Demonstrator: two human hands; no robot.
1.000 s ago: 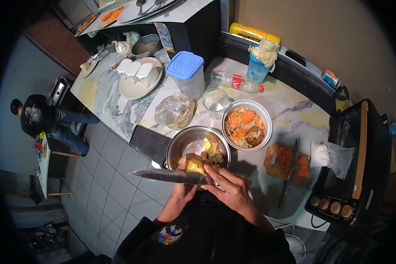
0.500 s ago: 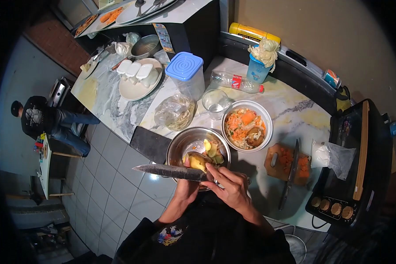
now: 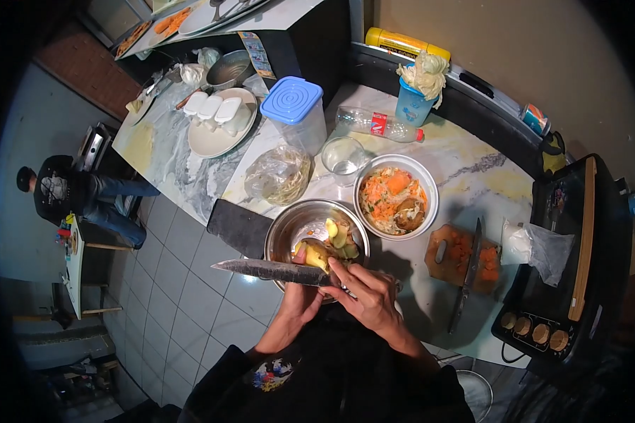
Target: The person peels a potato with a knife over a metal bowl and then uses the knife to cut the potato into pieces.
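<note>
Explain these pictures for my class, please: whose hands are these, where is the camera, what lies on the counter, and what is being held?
There is no machine here: a person works with two bare hands. One camera, worn on the head, looks forward and down, so the arms reach in from the bottom. The right hand grips a large knife; the left hand holds a partly peeled yellow vegetable, probably a potato, over a metal bowl containing peelings. On the counter are a white bowl of shredded vegetables, a drinking glass, a plastic bottle on its side, a blue-lidded container, and a cutting board bearing orange pieces and a second knife.
</note>
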